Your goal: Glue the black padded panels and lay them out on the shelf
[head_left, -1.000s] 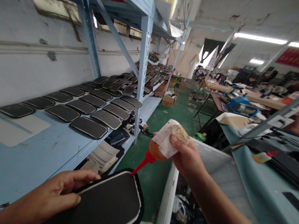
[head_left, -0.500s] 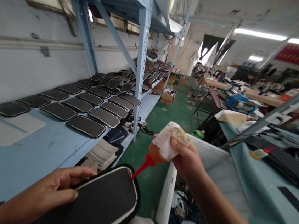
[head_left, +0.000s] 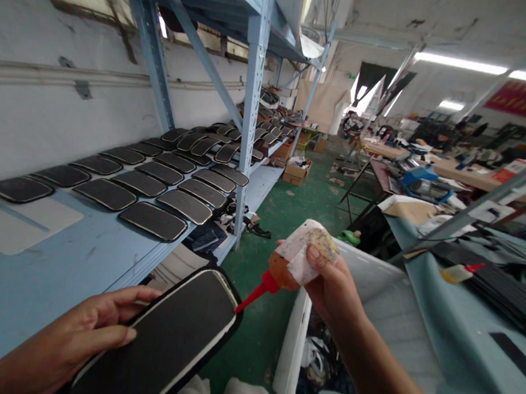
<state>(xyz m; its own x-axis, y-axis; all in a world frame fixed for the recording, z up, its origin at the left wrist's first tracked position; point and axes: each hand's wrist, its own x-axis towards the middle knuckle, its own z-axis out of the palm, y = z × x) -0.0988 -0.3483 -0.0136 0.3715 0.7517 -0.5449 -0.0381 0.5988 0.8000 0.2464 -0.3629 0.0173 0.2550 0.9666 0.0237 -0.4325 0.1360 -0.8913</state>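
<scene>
My left hand [head_left: 103,324] grips the left edge of a dark rounded panel [head_left: 173,332], thumb on its face and fingers along the side. A pale line runs just inside the panel's black border. In my right hand [head_left: 329,285] is a squeeze glue bottle [head_left: 291,262], tilted nozzle down, with a stained white wrapping and amber contents. Its red nozzle [head_left: 255,293] points down to the left, the tip at the pale line near the panel's far right corner.
On the left, a blue shelf [head_left: 98,248] carries rows of similar dark panels [head_left: 153,220]. A white bin [head_left: 296,351] of scraps stands below my right arm. To the right, a cloth-covered table [head_left: 442,322] holds another red-tipped bottle [head_left: 459,273]. A blue post [head_left: 250,127] rises ahead.
The panel has turned and shifted so its far end sits higher and more to the left. The nozzle tip has moved slightly right along the panel's end. Both hands keep their hold.
</scene>
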